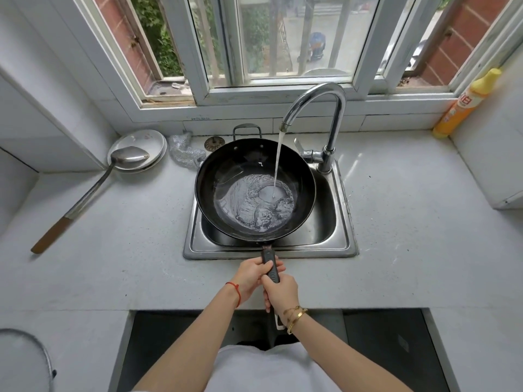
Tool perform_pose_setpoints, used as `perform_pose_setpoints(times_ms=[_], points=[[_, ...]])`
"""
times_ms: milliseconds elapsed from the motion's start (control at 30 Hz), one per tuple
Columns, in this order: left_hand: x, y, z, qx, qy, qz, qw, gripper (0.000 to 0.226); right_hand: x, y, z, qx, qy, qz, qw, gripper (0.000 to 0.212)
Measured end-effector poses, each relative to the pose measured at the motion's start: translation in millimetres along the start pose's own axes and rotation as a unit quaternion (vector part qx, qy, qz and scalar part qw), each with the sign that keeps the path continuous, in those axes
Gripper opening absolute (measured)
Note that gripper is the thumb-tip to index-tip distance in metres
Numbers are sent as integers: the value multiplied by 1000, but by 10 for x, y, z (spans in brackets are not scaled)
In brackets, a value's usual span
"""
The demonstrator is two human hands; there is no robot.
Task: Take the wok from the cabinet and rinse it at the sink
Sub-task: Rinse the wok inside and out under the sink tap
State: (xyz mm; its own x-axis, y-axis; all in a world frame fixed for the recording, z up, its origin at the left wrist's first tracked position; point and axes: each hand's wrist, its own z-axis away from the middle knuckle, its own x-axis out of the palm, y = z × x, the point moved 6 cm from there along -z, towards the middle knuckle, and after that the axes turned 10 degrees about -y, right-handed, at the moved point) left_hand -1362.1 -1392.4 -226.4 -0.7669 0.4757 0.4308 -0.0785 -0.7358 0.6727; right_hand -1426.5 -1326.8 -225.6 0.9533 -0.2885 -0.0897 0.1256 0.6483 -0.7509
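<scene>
While water runs from the curved chrome faucet (319, 108) in a thin stream (277, 162), the black wok (254, 190) sits over the steel sink (343, 222), covering most of the basin, with a shallow pool rippling in its bottom. Its long dark handle (270, 267) points toward six o'clock, out over the front rim of the sink and the pale countertop (410, 236). Both hands are wrapped closed around that handle: the left hand (252, 274), a red string at its wrist, grips nearer the wok, and the right hand (281, 291), with gold bangles at its wrist, grips just behind it toward the person. The wok's small loop handle (246, 128) faces twelve o'clock, near the window wall.

At about ten o'clock from the wok, a long metal ladle (93, 188) with a wooden grip lies with its bowl resting on stacked white plates (141, 142). Between the plates and the wok lies what looks like a steel scouring mesh (182, 149), with a round drain strainer (214, 143) just beside it. At two o'clock, well apart, a yellow bottle (464, 104) leans in the corner.
</scene>
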Motion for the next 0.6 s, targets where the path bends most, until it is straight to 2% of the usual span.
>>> perform_pose_setpoints(times_ms=[400,600], points=[[-77,38,20,-11,-12,-24,1000,25,86,38,-16,7,0,-27,1000,23],[-120,28,15,-26,15,-41,999,24,127,78,-38,27,-11,-35,999,28]])
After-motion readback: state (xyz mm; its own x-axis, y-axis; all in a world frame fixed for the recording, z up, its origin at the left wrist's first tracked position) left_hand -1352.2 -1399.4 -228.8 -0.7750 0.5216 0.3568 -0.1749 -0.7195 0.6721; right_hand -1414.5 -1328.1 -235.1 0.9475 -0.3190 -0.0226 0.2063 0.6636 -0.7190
